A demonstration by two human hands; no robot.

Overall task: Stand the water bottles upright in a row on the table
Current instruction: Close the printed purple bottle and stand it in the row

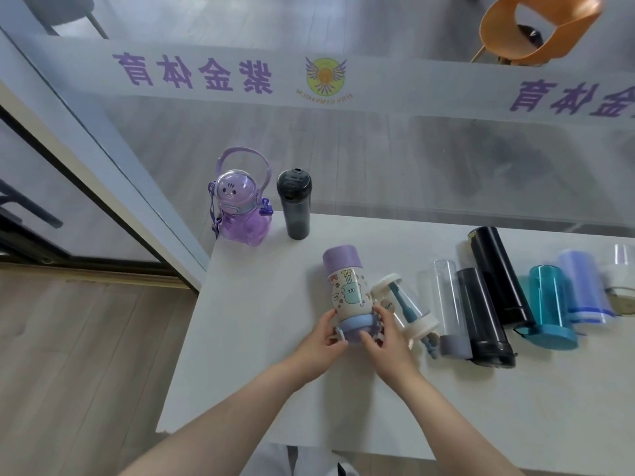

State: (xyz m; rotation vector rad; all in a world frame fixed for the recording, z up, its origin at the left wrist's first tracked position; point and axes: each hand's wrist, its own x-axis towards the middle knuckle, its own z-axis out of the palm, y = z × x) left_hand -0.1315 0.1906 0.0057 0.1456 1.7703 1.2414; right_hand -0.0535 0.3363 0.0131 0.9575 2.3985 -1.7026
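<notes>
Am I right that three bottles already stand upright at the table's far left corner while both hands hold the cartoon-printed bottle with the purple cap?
Not quite: the head view shows two upright there, not three: the purple astronaut bottle and the dark grey bottle. The rest holds: the left hand and right hand both grip the cartoon-printed bottle.

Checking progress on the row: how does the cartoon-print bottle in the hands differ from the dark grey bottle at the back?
The cartoon-print bottle lies tipped, gripped by both the left hand and right hand; the dark grey bottle stands upright, untouched. One is cream with purple ends, the other smoky dark throughout. Both are capped.
</notes>
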